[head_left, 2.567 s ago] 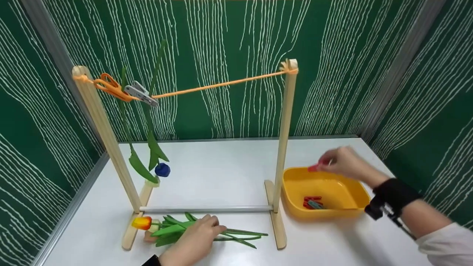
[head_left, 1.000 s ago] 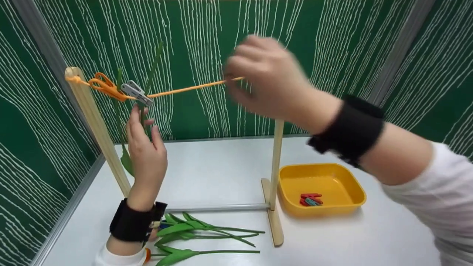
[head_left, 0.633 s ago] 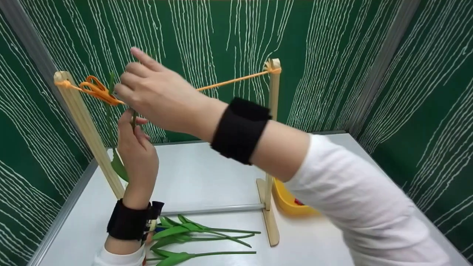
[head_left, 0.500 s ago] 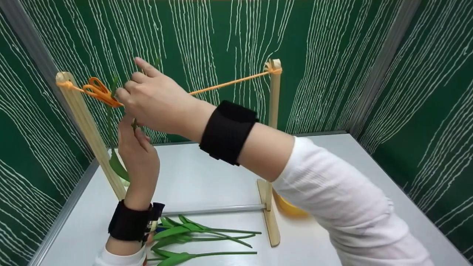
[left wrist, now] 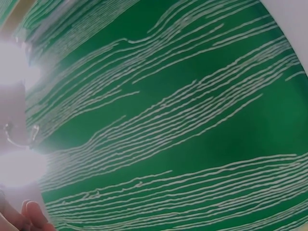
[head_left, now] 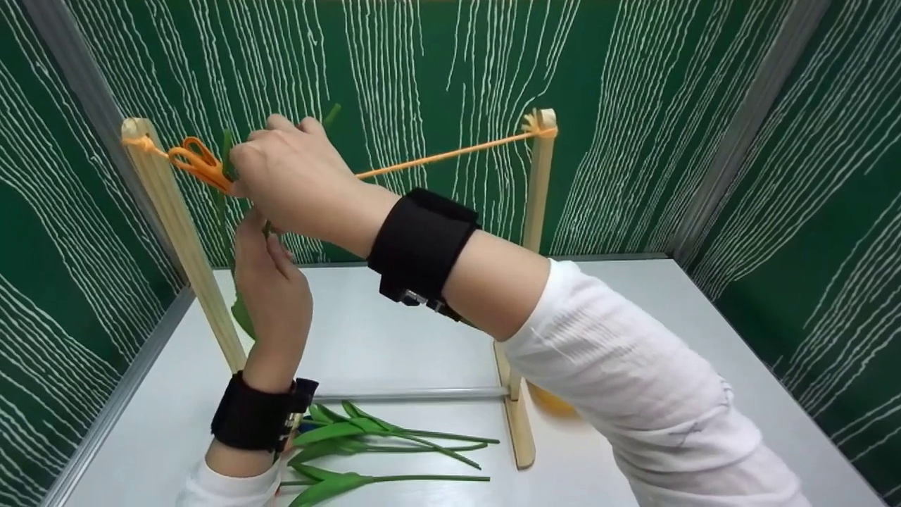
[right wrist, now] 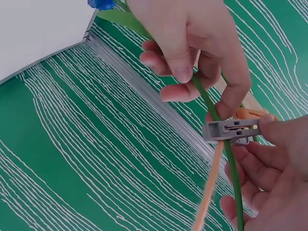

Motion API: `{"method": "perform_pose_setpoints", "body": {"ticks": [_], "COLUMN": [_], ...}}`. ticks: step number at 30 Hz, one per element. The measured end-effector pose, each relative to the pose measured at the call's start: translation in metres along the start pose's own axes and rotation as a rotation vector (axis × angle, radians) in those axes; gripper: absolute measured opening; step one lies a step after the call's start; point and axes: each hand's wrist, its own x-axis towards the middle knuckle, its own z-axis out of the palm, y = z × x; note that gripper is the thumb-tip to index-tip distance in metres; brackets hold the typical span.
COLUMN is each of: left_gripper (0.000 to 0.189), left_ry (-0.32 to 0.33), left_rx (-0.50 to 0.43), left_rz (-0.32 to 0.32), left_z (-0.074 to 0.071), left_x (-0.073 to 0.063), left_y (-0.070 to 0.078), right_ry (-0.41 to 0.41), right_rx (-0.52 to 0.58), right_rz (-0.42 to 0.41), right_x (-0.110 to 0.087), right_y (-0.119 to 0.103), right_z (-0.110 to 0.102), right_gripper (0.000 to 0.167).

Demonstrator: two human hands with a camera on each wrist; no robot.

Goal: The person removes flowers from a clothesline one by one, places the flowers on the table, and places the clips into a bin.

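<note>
My right hand (head_left: 292, 172) has moved from above the yellow tray (head_left: 552, 403) to the left part of the orange cord (head_left: 436, 155); my left hand (head_left: 278, 303) has risen from the leafy stems (head_left: 331, 429) on the near table (head_left: 563, 472). My left fingers are drawn together, pinching a green stem (right wrist: 233, 173) below the cord. My right thumb and curled fingers hold the grey clothespin (right wrist: 219, 131), positioned where stem and cord cross, near the left post (head_left: 179, 232). The stem is smooth and slender; the clothespin is hard-edged, the cord fuzzy, the post pale wood.
</note>
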Motion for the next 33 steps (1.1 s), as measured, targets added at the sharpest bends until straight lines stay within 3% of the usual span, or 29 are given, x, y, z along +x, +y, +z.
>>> {"method": "perform_pose_setpoints", "body": {"ticks": [7, 15, 21, 24, 28, 31, 33], "left_gripper": [0.030, 0.029, 0.033, 0.043, 0.050, 0.043, 0.042], "left_ry": [-0.032, -0.101, -0.181, -0.209, -0.259, -0.352, -0.454], "left_rx": [0.000, -0.066, -0.069, -0.032, 0.001, 0.033, 0.061], "left_rz": [-0.003, -0.007, 0.025, 0.111, 0.302, 0.447, 0.498], "left_z": [0.000, 0.001, 0.002, 0.003, 0.004, 0.000, -0.005], "left_x": [0.000, -0.006, -0.030, -0.046, -0.071, -0.089, -0.102], "left_y": [0.002, 0.004, 0.006, 0.008, 0.010, 0.010, 0.009], "right_ry": [0.045, 0.284, 0.444, 0.514, 0.604, 0.643, 0.664], "right_rx": [0.035, 0.087, 0.152, 0.254, 0.374, 0.449, 0.518], "right_rz": [0.004, -0.073, -0.163, -0.212, -0.267, -0.265, -0.236], "right_x": [-0.001, 0.005, -0.002, -0.020, -0.057, -0.092, -0.115], "right_y": [0.002, 0.014, 0.039, 0.059, 0.089, 0.116, 0.135], "right_z": [-0.001, -0.002, -0.013, -0.024, -0.038, -0.050, -0.057], "right_gripper": [0.029, 0.026, 0.032, 0.035, 0.034, 0.028, 0.024]}}
